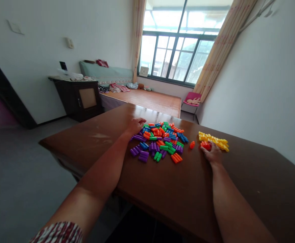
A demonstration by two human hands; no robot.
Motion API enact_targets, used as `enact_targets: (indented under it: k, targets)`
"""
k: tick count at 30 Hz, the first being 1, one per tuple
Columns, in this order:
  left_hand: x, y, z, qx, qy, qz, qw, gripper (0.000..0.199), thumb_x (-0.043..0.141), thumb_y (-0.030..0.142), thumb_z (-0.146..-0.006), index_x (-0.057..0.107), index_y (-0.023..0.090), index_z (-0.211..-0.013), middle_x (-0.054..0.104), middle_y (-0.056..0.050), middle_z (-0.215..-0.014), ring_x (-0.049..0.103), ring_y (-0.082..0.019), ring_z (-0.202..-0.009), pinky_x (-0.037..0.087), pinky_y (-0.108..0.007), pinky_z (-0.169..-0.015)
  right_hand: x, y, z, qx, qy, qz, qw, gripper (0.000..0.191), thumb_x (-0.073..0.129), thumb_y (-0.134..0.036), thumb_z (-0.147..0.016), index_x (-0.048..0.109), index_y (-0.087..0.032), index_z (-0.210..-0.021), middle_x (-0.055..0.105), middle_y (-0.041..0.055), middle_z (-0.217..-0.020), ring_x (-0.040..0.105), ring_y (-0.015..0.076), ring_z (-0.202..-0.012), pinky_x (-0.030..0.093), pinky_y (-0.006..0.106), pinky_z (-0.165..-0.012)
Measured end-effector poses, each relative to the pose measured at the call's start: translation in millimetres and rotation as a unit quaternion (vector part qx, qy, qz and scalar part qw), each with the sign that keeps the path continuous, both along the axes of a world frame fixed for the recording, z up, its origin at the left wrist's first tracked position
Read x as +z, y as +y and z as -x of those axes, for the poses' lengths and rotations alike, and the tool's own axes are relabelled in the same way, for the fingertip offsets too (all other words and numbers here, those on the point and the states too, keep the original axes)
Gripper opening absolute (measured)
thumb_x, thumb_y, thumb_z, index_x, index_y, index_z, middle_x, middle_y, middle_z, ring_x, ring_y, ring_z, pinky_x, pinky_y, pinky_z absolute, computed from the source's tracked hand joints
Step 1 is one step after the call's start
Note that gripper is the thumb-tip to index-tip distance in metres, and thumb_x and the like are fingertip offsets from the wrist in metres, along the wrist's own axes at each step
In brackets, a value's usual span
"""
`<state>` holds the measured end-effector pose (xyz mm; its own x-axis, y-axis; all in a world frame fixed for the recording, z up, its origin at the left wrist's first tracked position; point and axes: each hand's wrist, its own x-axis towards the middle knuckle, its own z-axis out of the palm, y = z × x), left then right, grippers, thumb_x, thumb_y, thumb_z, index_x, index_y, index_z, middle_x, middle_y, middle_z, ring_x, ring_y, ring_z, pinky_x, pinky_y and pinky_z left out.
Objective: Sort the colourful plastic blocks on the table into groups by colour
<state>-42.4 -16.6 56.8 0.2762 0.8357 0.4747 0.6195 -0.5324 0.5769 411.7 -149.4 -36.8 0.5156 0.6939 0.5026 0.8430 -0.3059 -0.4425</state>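
Note:
A heap of plastic toy blocks [160,140], shaped like joined tubes in purple, green, blue and orange, lies on the brown table [147,182]. At the heap's far left edge is my left hand [136,125], fingers loosely stretched and nothing seen in them. To the right, my right hand [214,154] grips an orange block [205,145] between thumb and fingers, low at the tabletop. Just beyond it lies a row of yellow blocks [213,139], placed close together. A single small orange piece [192,144] sits between the heap and my right hand.
Behind the table stands a low bed [152,98] with clothes and soft toys along its far side. A dark cabinet [76,98] is at the left. A pink chair [191,99] holding a doll stands near the window [175,50].

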Motion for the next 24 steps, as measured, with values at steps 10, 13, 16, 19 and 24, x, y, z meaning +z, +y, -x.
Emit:
enact_targets:
  k: [10,13,16,19,24]
  targets:
    - [2.4,-16.3,-1.5,-0.150,0.232,0.030,0.961,0.035,0.068,0.025,-0.071,0.072,0.021,-0.106,0.072,-0.004,-0.107,0.059,-0.024,-0.108,0.045,-0.030,-0.095,36.7,-6.8,39.7,0.026,-0.044,-0.180,0.982,0.051,0.047,-0.037,-0.083,0.053,-0.011,-0.126,0.062,0.0179,-0.112,0.058,0.0283,-0.094,0.043,0.046,-0.093]
    - [3.0,-18.2,-10.1,-0.158,0.149,0.030,0.976,0.030,0.057,0.035,-0.084,0.071,0.016,-0.102,0.071,-0.003,-0.090,0.063,-0.020,-0.089,0.048,-0.026,-0.082,52.6,-7.0,73.6,0.089,-0.059,-0.211,0.972,0.043,0.045,-0.036,-0.087,0.057,-0.014,-0.123,0.064,0.0132,-0.106,0.058,0.0251,-0.089,0.045,0.046,-0.092]
    - [3.9,-27.2,-25.3,-0.241,0.018,0.103,0.965,0.042,0.048,0.046,-0.090,0.068,0.012,-0.104,0.068,-0.002,-0.082,0.062,-0.016,-0.074,0.049,-0.023,-0.067,67.2,-6.9,123.6,0.209,-0.064,-0.211,0.953,0.036,0.043,-0.037,-0.092,0.060,-0.020,-0.119,0.064,0.0098,-0.108,0.059,0.0233,-0.094,0.047,0.044,-0.092]
    - [2.1,-40.5,-41.9,-0.321,-0.066,0.185,0.927,0.046,0.052,0.053,-0.088,0.067,0.012,-0.103,0.066,-0.002,-0.082,0.062,-0.014,-0.070,0.050,-0.022,-0.060,74.8,-8.8,172.4,0.357,-0.097,-0.169,0.914,0.038,0.050,-0.038,-0.092,0.058,-0.024,-0.126,0.060,0.0087,-0.125,0.053,0.0245,-0.115,0.043,0.043,-0.100]
    - [-3.9,-50.9,-56.9,-0.330,-0.105,0.231,0.909,0.046,0.059,0.057,-0.082,0.064,0.011,-0.087,0.062,0.000,-0.070,0.060,-0.012,-0.059,0.050,-0.021,-0.055,74.0,-14.0,210.8,0.457,-0.097,-0.117,0.876,0.036,0.052,-0.033,-0.092,0.057,-0.026,-0.127,0.060,0.0072,-0.128,0.054,0.0231,-0.119,0.045,0.041,-0.102]
